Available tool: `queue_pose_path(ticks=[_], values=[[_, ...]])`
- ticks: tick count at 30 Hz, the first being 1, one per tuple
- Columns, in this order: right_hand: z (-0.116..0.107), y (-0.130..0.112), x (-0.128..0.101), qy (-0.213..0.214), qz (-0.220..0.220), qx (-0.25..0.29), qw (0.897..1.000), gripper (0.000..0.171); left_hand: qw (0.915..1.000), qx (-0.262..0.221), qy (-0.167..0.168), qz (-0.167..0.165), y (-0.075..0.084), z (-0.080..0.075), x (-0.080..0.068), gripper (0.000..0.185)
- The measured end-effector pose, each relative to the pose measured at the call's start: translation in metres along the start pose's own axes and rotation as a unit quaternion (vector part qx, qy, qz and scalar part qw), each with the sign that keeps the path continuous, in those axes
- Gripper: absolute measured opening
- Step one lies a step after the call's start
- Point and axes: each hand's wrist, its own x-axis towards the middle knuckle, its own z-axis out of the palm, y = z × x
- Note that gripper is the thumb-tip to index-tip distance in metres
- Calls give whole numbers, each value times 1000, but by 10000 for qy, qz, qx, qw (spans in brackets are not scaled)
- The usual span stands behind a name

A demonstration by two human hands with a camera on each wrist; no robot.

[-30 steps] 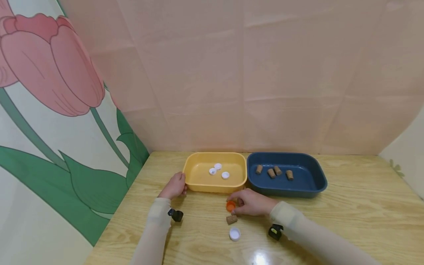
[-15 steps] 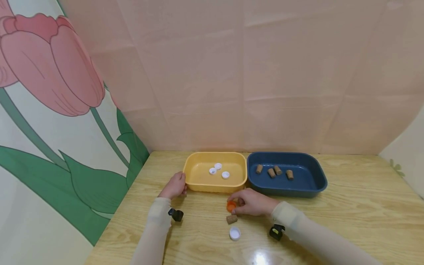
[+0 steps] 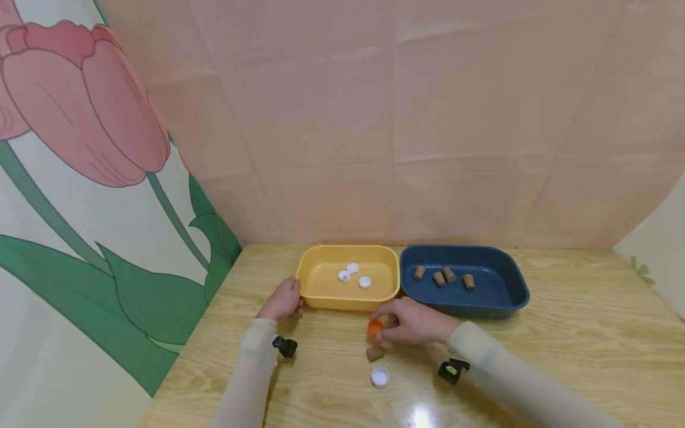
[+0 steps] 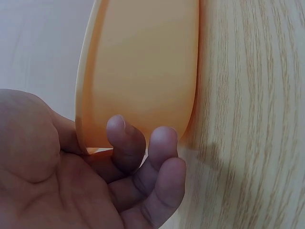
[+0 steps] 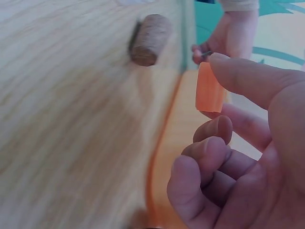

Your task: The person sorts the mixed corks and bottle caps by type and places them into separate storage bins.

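Just above the table (image 3: pixel 562 333), in front of the yellow tray (image 3: pixel 321 300): orange cap (image 3: pixel 375 327) pinched in right hand (image 3: pixel 414 321).
Left hand (image 3: pixel 282 300) curled on the tray's corner, steadying. Thin pinch, so could slip and drop onto the cork (image 3: pixel 374 354) or white cap (image 3: pixel 380 376) below.

wooden table (image 3: pixel 562 333) | on it: yellow tray (image 3: pixel 321 300), blue tray (image 3: pixel 514 291), cork (image 3: pixel 374 354), white cap (image 3: pixel 380 377)
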Motion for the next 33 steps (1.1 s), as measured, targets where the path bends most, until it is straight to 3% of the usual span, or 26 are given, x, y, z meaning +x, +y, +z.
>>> queue_pose_path(ticks=[11,16,28,33], values=[[-19,-12,-4,161,-234,147,9995,33,10000,-15,-29,44,-2,0,1,40],[-28,-17,-3,299,-150,84,9994,38,9998,-37,26,181,-5,1,3,38],[-54,-24,12,683,93,-379,9969,36,9998,7,68,200,-3,2,2,39],[-67,-21,20,769,221,-325,9963,38,9998,23,48,188,-4,2,2,39]])
